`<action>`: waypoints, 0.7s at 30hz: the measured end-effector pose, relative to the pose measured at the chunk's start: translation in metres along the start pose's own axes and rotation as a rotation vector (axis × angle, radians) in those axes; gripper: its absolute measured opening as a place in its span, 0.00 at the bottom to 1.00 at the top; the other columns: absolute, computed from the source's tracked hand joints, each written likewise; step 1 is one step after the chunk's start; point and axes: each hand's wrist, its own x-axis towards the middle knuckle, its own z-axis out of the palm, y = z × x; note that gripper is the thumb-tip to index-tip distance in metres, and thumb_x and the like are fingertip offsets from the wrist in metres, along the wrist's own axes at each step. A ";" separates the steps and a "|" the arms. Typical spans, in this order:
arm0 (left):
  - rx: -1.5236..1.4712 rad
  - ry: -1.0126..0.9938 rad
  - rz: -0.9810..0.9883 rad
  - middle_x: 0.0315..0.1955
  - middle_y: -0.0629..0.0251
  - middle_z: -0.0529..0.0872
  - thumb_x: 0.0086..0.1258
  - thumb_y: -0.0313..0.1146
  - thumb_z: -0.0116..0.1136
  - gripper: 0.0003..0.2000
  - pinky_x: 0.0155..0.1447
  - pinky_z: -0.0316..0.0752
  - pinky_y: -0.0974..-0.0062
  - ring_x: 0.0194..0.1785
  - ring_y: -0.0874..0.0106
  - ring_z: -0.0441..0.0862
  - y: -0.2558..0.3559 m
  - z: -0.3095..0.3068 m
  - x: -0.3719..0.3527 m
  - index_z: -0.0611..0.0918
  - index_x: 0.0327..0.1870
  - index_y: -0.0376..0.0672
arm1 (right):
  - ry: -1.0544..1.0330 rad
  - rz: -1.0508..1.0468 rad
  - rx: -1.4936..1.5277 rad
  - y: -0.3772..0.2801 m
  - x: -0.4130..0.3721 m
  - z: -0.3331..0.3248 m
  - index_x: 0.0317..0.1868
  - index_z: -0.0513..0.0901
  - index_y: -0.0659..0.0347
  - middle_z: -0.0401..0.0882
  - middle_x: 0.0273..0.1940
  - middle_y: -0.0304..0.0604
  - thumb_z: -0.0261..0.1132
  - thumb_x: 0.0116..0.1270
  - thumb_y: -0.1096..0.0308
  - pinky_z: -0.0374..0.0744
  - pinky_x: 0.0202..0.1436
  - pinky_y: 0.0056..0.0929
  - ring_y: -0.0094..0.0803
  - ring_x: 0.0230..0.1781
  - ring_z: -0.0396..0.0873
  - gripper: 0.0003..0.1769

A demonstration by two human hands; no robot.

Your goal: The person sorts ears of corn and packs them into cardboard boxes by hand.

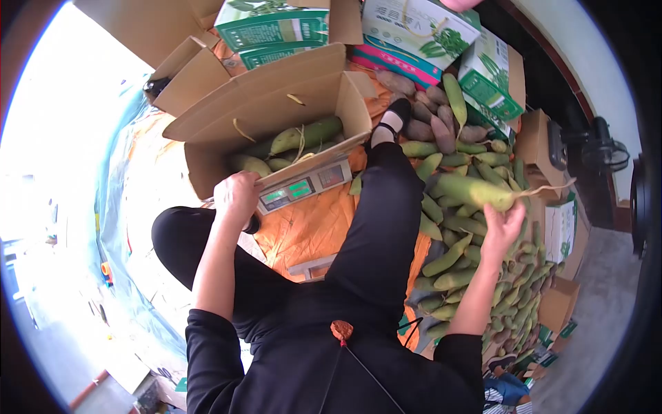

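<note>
My right hand (503, 224) is closed around the root end of a green radish (472, 190), lifted over a large pile of green radishes (455, 279). A thin root trails from it to the right. At the near edge of an open cardboard box (265, 96), my left hand (236, 196) has its fingers curled over the rim. Several green radishes (307, 136) lie inside the box, and cord handles (296, 99) show on its walls. The box rests on a digital scale (303, 186) with lit green numbers.
Purple-red roots (441, 131) lie beside my foot (391, 121). Printed boxes (420, 31) stand at the back. A small fan (605, 148) is at the right. Orange sheeting (296, 234) covers the floor. Another person's clothed leg (510, 390) shows at lower right.
</note>
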 end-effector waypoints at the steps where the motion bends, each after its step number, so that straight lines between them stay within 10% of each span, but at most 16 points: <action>1: -0.004 -0.007 0.010 0.31 0.60 0.84 0.59 0.37 0.60 0.07 0.44 0.76 0.63 0.40 0.59 0.83 -0.001 0.001 0.000 0.84 0.32 0.45 | -0.023 -0.049 0.033 -0.023 0.013 0.023 0.58 0.66 0.68 0.69 0.55 0.44 0.67 0.58 0.81 0.70 0.62 0.30 0.30 0.55 0.70 0.28; 8: -0.023 -0.005 0.032 0.30 0.60 0.83 0.59 0.37 0.59 0.07 0.42 0.76 0.61 0.38 0.59 0.82 -0.009 0.008 0.001 0.84 0.31 0.44 | -0.487 -0.279 0.287 -0.089 0.052 0.170 0.55 0.70 0.63 0.72 0.51 0.41 0.70 0.53 0.83 0.77 0.56 0.33 0.31 0.50 0.75 0.29; 14: 0.004 -0.010 0.041 0.31 0.60 0.83 0.59 0.35 0.58 0.06 0.43 0.77 0.61 0.39 0.58 0.83 -0.008 0.005 0.002 0.83 0.30 0.44 | -0.703 -0.818 -0.299 -0.094 0.041 0.269 0.44 0.76 0.59 0.76 0.43 0.43 0.73 0.44 0.72 0.73 0.50 0.39 0.46 0.47 0.74 0.23; 21: 0.022 -0.060 0.015 0.35 0.56 0.84 0.61 0.39 0.58 0.09 0.44 0.76 0.59 0.41 0.55 0.82 -0.003 -0.001 0.003 0.84 0.36 0.45 | -0.841 -0.761 -0.662 -0.055 0.025 0.283 0.52 0.79 0.52 0.76 0.45 0.39 0.72 0.51 0.61 0.75 0.50 0.36 0.38 0.50 0.75 0.25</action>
